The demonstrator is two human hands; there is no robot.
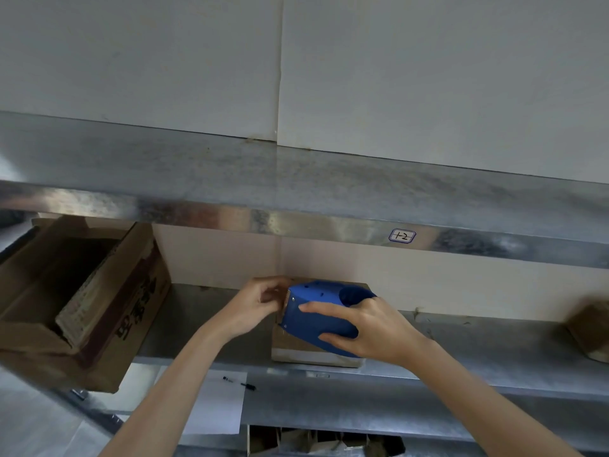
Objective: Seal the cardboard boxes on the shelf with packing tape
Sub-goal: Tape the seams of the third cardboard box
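Tape dispenser (323,315), blue plastic, centre of frame, held just over a small cardboard box (306,354), toothed edge turned to frame left. Right hand (365,328): grip clamped round the dispenser body, thumb on top, fingers beneath. Left hand (260,306): fingers curled together at the toothed edge; grip on a tape end or on nothing, cannot tell. Small cardboard box: flat on the metal shelf (461,351), near the front lip, pale strip across its near face. Large open cardboard box (75,301), left of frame, printed side, overhanging the shelf front. Part of another cardboard box (590,331), right edge, blurred. Handwritten label (402,235) on the upper shelf rim. Sheet of paper (217,404) with pen (239,383) on top, lower centre-left.
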